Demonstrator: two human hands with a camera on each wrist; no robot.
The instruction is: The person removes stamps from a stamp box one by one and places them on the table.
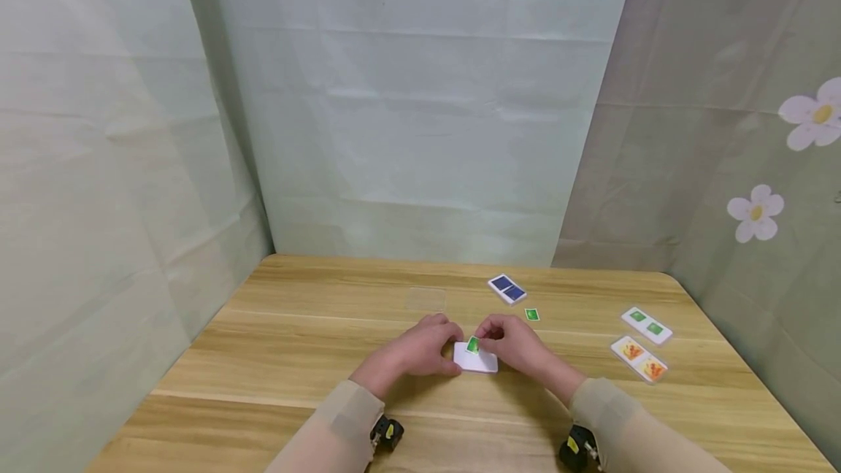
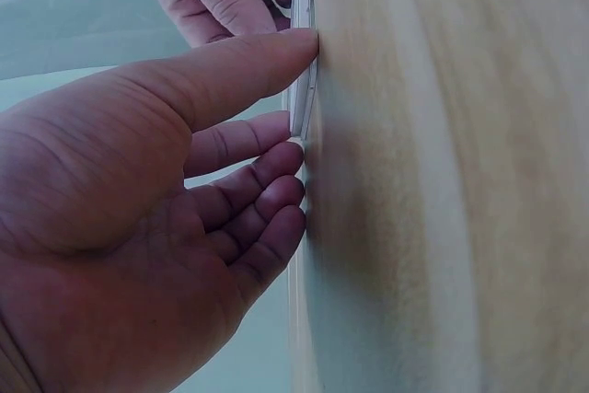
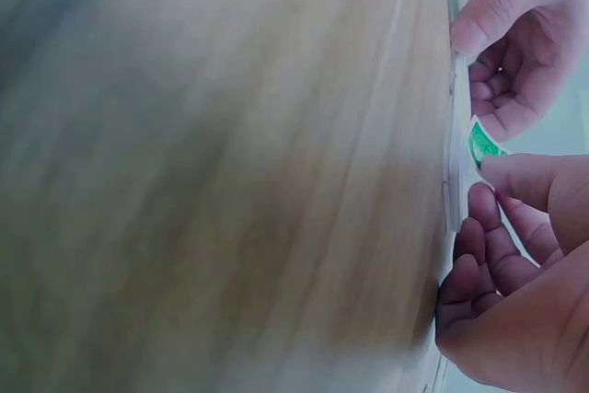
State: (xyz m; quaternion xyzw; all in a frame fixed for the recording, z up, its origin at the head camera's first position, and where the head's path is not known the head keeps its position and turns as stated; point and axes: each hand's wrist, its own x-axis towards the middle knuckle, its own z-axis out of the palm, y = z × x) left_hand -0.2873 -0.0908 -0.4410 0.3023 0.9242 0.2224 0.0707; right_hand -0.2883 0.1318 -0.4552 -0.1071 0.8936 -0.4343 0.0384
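Note:
A white rectangular tile (image 1: 478, 363) lies flat on the wooden table in front of me. My left hand (image 1: 425, 350) grips its left end, with the thumb at the near edge and the index finger at the far edge. Between thumb and fingertips, my right hand (image 1: 515, 345) pinches a small green square sticker (image 1: 472, 345) over the tile. In the right wrist view the sticker (image 3: 484, 143) curls slightly, its white border showing, close above the tile's face. The tile's edge (image 2: 301, 89) appears side-on in the left wrist view.
Beyond the hands lie a tile with two dark blue squares (image 1: 507, 289), a loose green sticker (image 1: 532, 314) and a clear sheet (image 1: 425, 298). To the right are a tile with two green squares (image 1: 647, 325) and one with two orange pictures (image 1: 639, 359).

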